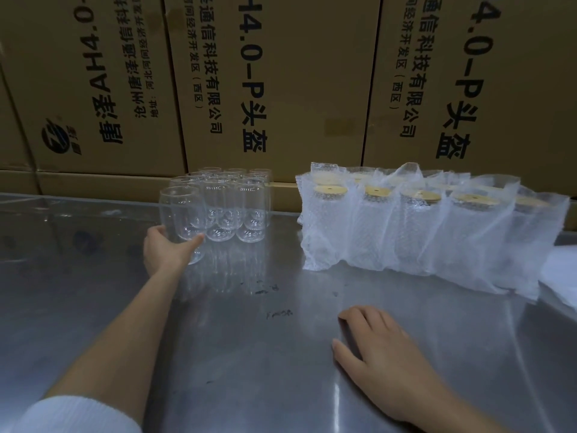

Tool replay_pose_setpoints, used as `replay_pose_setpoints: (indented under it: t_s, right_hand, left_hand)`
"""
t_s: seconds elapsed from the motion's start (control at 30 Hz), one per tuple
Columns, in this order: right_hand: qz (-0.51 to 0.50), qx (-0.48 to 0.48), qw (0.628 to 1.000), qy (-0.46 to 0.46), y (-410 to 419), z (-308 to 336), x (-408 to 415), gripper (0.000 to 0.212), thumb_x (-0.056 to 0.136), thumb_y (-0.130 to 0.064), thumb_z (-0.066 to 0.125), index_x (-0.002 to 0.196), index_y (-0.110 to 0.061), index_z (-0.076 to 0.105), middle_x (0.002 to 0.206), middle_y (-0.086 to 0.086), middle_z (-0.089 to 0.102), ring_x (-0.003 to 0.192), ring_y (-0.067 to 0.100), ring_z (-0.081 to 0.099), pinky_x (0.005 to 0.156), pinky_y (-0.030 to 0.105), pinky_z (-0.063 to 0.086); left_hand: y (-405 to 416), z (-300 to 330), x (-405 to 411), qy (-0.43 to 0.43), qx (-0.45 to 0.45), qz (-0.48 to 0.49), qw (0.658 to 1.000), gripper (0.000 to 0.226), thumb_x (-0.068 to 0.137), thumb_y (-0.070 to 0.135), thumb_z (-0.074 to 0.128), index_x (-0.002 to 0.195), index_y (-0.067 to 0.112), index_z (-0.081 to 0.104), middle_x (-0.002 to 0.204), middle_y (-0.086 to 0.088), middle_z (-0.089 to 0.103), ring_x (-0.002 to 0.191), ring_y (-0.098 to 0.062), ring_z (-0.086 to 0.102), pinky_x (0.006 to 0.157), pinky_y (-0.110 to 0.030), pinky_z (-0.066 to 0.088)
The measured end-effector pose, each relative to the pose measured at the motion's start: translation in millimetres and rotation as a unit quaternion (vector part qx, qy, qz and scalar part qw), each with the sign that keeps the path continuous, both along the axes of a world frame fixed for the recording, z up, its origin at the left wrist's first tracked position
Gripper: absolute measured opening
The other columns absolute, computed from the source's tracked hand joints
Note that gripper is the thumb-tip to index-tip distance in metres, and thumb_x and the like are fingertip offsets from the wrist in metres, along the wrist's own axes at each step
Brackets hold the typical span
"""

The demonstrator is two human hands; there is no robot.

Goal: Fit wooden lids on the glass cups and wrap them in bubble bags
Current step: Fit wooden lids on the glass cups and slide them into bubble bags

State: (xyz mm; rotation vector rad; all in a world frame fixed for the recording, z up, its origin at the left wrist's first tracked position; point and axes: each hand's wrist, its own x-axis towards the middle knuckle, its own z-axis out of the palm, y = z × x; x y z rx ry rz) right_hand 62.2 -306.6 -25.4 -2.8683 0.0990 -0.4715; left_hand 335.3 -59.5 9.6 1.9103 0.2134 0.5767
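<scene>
Two bare hands were over the grey, scuffed stainless-steel desk (249, 354). The left hand (165, 248) was stretched far forward on a nearly straight arm, a white sleeve (78, 415) bunched near the elbow; its thumb and fingers curled round the lower part of the nearest clear, rounded glass cup (181, 220), which stood at the front left corner of its group. The right hand (377, 354) lay palm down on the desk, near the person, fingers relaxed and slightly spread, holding nothing.

The gripped cup was empty, lidless and upright or nearly so; whether its base touched the desk could not be told. Just behind and to its right stood the cluster of identical clear glass cups (231, 201), packed close in rows toward the back edge of the desk, all open-topped, their bases catching small highlights.

Well apart to the right stood a row of white translucent bubble bags (415, 232), each holding an upright cup capped with a round pale wooden lid (331, 190) that had a small hole in its middle. The bags touched one another, and more stood in a second row behind. At the far right edge lay a blurred white sheet (562, 270). Brown cardboard cartons (296, 73) printed with black characters rose as a wall behind the desk
</scene>
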Motion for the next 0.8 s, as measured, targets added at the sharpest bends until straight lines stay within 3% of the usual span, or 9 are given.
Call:
replay_pose_setpoints:
  t_s: [0.23,0.37,0.5,0.67,0.8]
  right_hand:
    - [-0.007,0.045,0.999,-0.004,-1.5,4.8,2.0,0.045,0.094,-0.051,0.043,0.133,-0.028,0.041,0.134,-0.01,0.045,0.124,0.012,0.039,0.103,0.025,0.033]
    - [-0.009,0.223,0.971,-0.086,-6.5,10.2,-4.3,0.047,0.09,-0.037,0.062,0.132,-0.023,0.047,0.131,-0.009,0.052,0.125,0.01,0.046,0.1,0.027,0.039]
    - [0.002,0.347,0.924,-0.159,-13.0,14.0,-23.7,0.057,0.078,-0.034,0.077,0.126,-0.027,0.047,0.119,-0.013,0.055,0.112,0.006,0.053,0.087,0.019,0.038]
    - [0.009,0.369,0.909,-0.192,-29.4,16.1,-64.9,0.078,0.06,-0.052,0.083,0.123,-0.041,0.038,0.119,-0.021,0.052,0.108,-0.005,0.052,0.084,0.012,0.039]
    - [-0.014,0.37,0.905,-0.21,-52.8,16.0,-91.5,0.064,0.067,-0.029,0.084,0.112,-0.045,0.042,0.116,-0.017,0.056,0.106,-0.001,0.056,0.077,0.01,0.04]
  left_hand:
    - [-33.5,7.6,-68.0,-0.03,0.003,-0.115,0.993,0.082,0.064,0.048,0.085,0.129,0.014,0.049,0.127,-0.001,0.056,0.112,-0.018,0.053,0.09,-0.03,0.04]
    - [-67.6,21.6,-129.2,-0.051,-0.021,-0.236,0.97,0.074,0.064,0.041,0.087,0.125,0.016,0.051,0.118,0.005,0.054,0.105,-0.011,0.051,0.084,-0.022,0.037]
    - [-106.6,26.6,-196.6,-0.056,-0.063,-0.331,0.94,0.062,0.064,0.029,0.088,0.114,0.018,0.054,0.109,0.005,0.059,0.101,-0.015,0.058,0.084,-0.027,0.047]
    - [-153.8,7.4,-264.3,-0.027,-0.107,-0.403,0.908,0.061,0.062,0.028,0.089,0.111,0.025,0.053,0.105,0.012,0.058,0.094,-0.005,0.058,0.072,-0.015,0.049]
    - [-182.3,-4.8,-298.8,-0.028,-0.116,-0.412,0.903,0.062,0.061,0.033,0.09,0.112,0.028,0.054,0.104,0.018,0.057,0.091,0.003,0.057,0.073,-0.013,0.047]
